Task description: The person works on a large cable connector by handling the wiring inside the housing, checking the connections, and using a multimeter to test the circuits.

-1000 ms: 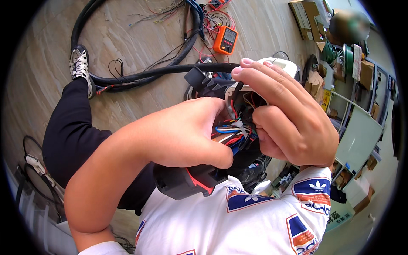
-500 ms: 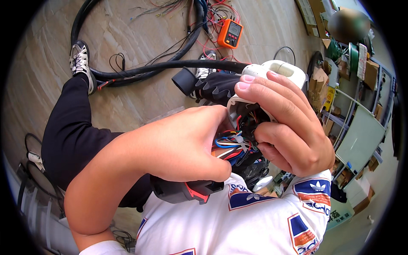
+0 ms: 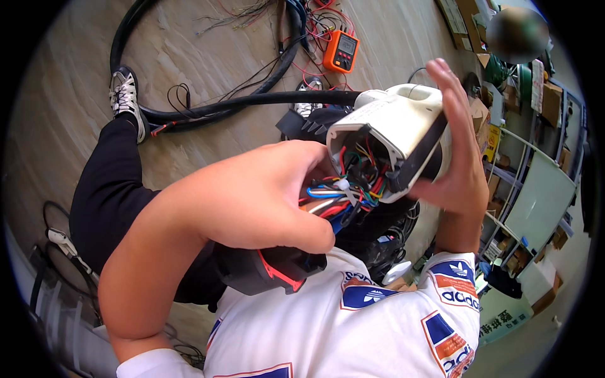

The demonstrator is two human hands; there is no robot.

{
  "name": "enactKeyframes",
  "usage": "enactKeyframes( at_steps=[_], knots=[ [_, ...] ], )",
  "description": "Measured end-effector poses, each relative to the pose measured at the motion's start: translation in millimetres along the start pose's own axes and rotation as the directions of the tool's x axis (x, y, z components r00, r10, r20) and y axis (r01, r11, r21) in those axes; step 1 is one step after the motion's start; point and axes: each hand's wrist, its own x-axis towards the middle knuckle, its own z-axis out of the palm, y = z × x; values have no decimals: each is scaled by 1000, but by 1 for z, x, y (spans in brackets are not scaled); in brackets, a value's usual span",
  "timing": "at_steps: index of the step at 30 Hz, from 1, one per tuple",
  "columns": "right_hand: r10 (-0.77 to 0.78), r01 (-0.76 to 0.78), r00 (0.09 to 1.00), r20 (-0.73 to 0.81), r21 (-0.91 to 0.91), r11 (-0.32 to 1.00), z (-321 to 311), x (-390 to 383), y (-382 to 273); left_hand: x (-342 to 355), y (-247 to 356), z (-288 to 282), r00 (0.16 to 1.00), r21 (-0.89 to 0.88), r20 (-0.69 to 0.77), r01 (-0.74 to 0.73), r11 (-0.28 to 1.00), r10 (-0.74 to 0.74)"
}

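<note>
A white charging-gun housing (image 3: 403, 129) with a looped handle is tilted toward me, its open end showing wires of several colours. The wire bundle (image 3: 340, 195), bound with a pale cable tie, runs out of it toward a black connector head (image 3: 252, 268) with a red strip. My left hand (image 3: 271, 195) is closed around that connector head, thumb on the near side; its fingers are mostly hidden. At the housing's right side, my right hand (image 3: 463, 151) has its fingers stretched upward and its blurred thumb by the lower edge. A thick black cable (image 3: 265, 97) enters the housing's back.
An orange meter (image 3: 341, 51) with red leads lies on the floor ahead, near loose wires (image 3: 242, 16). The thick cable loops round by my left shoe (image 3: 125, 94). Shelving with cardboard boxes (image 3: 551, 107) and a pale panel (image 3: 541, 195) stands to the right.
My right hand has come off the wires and the housing's open end, moving up and right with fingers straightened. The housing has tilted, exposing its inside. My left hand has shifted slightly left.
</note>
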Motion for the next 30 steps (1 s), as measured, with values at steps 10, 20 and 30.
enactKeyframes(
  at_steps=[10, 20, 30],
  knots=[
    [322, -174, 890, -323, 413, 894, 36, -2, 62, -23, 22, -5, 999, -68, -39, 21, 997, -23],
    [615, -269, 483, -623, 563, 782, 69, 34, 78, -26, 1, 45, 946, -472, -115, -321, 821, 303],
    [852, 94, 378, -362, 931, 353, 45, 13, 87, 12, -7, 161, 563, 385, -5, -762, 522, 826]
  ],
)
